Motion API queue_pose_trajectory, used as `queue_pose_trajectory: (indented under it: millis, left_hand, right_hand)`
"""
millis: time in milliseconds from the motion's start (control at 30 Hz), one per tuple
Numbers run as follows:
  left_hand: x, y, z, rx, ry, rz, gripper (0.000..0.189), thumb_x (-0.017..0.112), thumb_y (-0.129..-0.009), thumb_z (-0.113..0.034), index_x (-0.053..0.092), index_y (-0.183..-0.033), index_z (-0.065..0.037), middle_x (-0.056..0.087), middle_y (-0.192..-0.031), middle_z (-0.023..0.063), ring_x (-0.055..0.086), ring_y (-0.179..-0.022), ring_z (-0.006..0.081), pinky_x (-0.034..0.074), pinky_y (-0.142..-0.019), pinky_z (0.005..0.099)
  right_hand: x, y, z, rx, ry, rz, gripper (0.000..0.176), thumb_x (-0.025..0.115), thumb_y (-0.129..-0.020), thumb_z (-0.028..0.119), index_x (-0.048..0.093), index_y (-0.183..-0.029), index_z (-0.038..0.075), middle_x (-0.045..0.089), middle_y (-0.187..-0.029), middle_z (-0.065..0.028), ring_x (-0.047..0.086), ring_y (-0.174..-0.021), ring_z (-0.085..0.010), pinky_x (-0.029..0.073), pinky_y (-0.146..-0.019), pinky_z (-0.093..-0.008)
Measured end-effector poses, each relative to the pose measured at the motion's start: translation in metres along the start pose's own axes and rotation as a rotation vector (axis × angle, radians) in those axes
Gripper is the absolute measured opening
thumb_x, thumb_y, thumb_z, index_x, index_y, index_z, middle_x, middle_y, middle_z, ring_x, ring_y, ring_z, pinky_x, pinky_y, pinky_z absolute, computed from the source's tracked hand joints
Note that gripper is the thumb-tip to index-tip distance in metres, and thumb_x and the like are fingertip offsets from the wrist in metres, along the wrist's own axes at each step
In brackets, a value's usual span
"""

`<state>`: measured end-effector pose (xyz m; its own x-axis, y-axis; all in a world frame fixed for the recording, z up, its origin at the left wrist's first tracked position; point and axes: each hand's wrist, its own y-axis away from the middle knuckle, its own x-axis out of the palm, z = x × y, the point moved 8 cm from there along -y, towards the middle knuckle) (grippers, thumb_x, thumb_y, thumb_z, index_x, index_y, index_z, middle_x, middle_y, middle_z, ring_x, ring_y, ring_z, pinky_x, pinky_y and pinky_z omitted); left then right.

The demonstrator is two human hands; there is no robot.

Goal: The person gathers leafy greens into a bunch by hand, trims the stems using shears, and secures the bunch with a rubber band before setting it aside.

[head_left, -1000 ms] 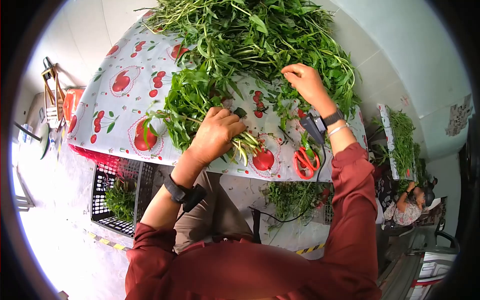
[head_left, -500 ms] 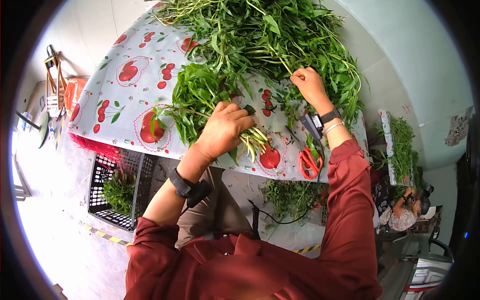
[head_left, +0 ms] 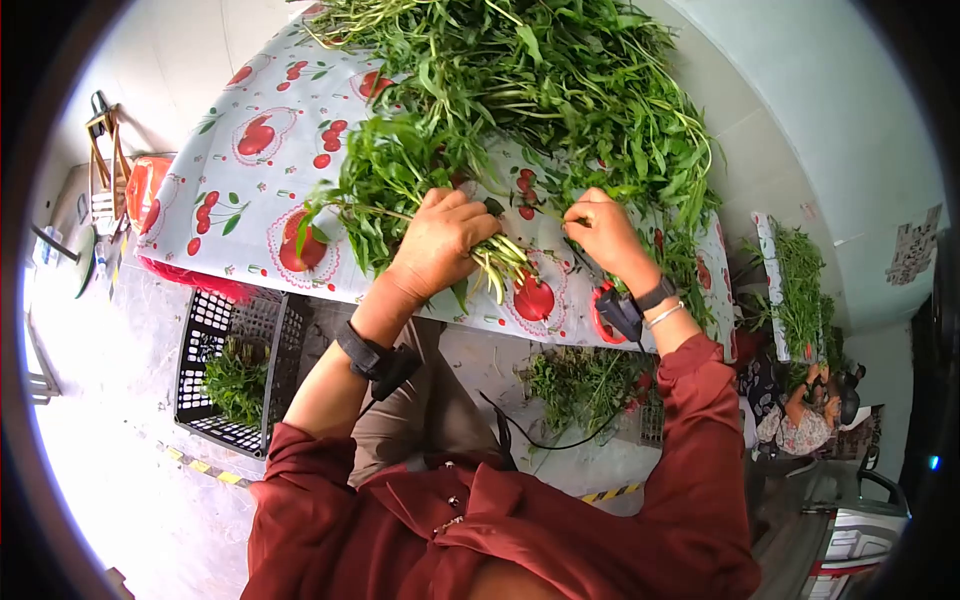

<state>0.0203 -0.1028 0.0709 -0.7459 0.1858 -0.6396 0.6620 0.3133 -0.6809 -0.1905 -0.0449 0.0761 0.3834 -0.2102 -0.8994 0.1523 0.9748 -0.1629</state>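
Note:
My left hand (head_left: 440,240) is wrapped round a bunch of leafy greens (head_left: 385,170), whose pale cut stem ends (head_left: 503,262) stick out to the right of the fist. To its right, over the tablecloth, my right hand (head_left: 605,235) is closed in a pinch on a leafy green stem (head_left: 545,210), mostly hidden by the fingers. A large heap of the same greens (head_left: 560,90) covers the far side of the table. Red-handled scissors (head_left: 603,318) lie by my right wrist, partly covered by the device strapped there.
A fruit-patterned tablecloth (head_left: 265,195) covers the table. Below its left edge stands a black crate (head_left: 268,385) with greens inside. More greens (head_left: 580,385) lie beneath the front edge. At right, another person (head_left: 800,425) sits near a second table with greens (head_left: 800,290).
My right hand has drawn back from the heap toward me, bringing a stem closer to the bunch. It now covers part of the scissors. My left hand keeps its hold, nearly unmoved.

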Motion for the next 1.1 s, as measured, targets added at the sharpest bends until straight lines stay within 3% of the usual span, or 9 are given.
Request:
queue_pose_trajectory:
  millis: [133,200,367,467,667,800,933,1000,1100]
  left_hand:
    - [-0.001,0.001,0.0,0.025,-0.023,-0.025,0.023,0.072,-0.069,-0.016,0.067,-0.091,-0.013,0.058,-0.081,0.0009,0.054,-0.082,0.023,0.04,-0.081,0.0351]
    - [-0.001,0.001,0.001,0.017,-0.023,-0.037,0.021,0.072,-0.071,-0.018,0.067,-0.09,-0.014,0.058,-0.081,0.0011,0.054,-0.082,0.0231,0.04,-0.081,0.0353]
    - [-0.013,0.001,0.006,-0.064,0.013,-0.133,0.025,0.075,-0.071,-0.024,0.068,-0.093,-0.013,0.061,-0.085,0.0016,0.055,-0.084,0.024,0.039,-0.082,0.036]
    - [-0.021,0.003,0.01,-0.117,0.078,-0.181,0.029,0.075,-0.071,-0.021,0.069,-0.097,-0.011,0.064,-0.093,0.0039,0.058,-0.092,0.0251,0.04,-0.088,0.0363]
    - [-0.032,0.003,0.005,-0.139,0.082,-0.255,0.032,0.074,-0.07,-0.018,0.067,-0.1,-0.011,0.063,-0.095,0.0061,0.057,-0.092,0.028,0.042,-0.085,0.0357]
    - [-0.031,0.003,0.005,-0.164,0.122,-0.295,0.048,0.076,-0.072,-0.021,0.061,-0.116,-0.01,0.059,-0.089,0.0054,0.057,-0.088,0.0276,0.042,-0.083,0.038]
    - [-0.022,0.002,0.011,-0.201,0.089,-0.221,0.052,0.077,-0.067,-0.018,0.063,-0.117,-0.012,0.06,-0.092,0.0055,0.057,-0.09,0.0272,0.043,-0.084,0.0368]
    - [-0.007,0.001,0.004,-0.036,-0.058,-0.119,0.047,0.077,-0.068,-0.02,0.067,-0.113,-0.013,0.06,-0.092,0.0044,0.058,-0.089,0.026,0.042,-0.085,0.0358]
    - [-0.009,0.001,0.003,-0.048,-0.05,-0.116,0.039,0.077,-0.068,-0.022,0.071,-0.105,-0.014,0.06,-0.093,0.0039,0.058,-0.091,0.0258,0.044,-0.084,0.0366]
  right_hand:
    - [-0.025,0.016,-0.012,0.058,-0.164,-0.153,0.011,0.073,-0.078,0.009,0.07,-0.084,0.001,0.06,-0.089,-0.0101,0.061,-0.081,-0.0239,0.049,-0.074,-0.0328]
    - [-0.036,0.015,-0.02,0.049,-0.284,-0.238,0.012,0.072,-0.083,0.008,0.069,-0.089,-0.001,0.06,-0.087,-0.0052,0.06,-0.076,-0.0145,0.048,-0.067,-0.0283]
    - [-0.022,0.015,0.006,0.273,-0.634,-0.11,0.013,0.067,-0.089,0.007,0.065,-0.097,-0.003,0.056,-0.089,-0.0011,0.059,-0.065,-0.0073,0.047,-0.056,-0.0218]
    - [-0.004,0.011,0.022,0.136,-0.633,-0.112,0.013,0.067,-0.09,0.007,0.064,-0.097,-0.003,0.056,-0.088,-0.001,0.059,-0.064,-0.0066,0.047,-0.053,-0.0209]
    - [0.006,0.012,0.038,-0.019,-0.371,-0.112,0.011,0.068,-0.083,0.006,0.068,-0.093,0.0,0.057,-0.087,-0.0083,0.061,-0.074,-0.0189,0.047,-0.066,-0.0311]
    - [0.001,0.019,0.045,-0.095,-0.19,-0.116,0.01,0.066,-0.082,0.005,0.067,-0.092,0.001,0.06,-0.091,-0.0105,0.062,-0.079,-0.0262,0.048,-0.071,-0.034]
    - [-0.004,0.029,0.049,-0.181,-0.127,-0.137,0.011,0.066,-0.082,0.004,0.066,-0.092,0.001,0.06,-0.094,-0.0115,0.062,-0.082,-0.0287,0.049,-0.073,-0.0354]
    - [-0.006,0.038,0.052,-0.192,-0.109,-0.139,0.011,0.066,-0.081,0.004,0.066,-0.092,0.001,0.06,-0.094,-0.0118,0.063,-0.083,-0.0297,0.05,-0.073,-0.0359]
    - [-0.013,0.048,0.051,-0.168,-0.051,-0.176,0.012,0.065,-0.082,0.002,0.065,-0.094,0.001,0.06,-0.097,-0.0112,0.064,-0.086,-0.0302,0.051,-0.076,-0.0361]
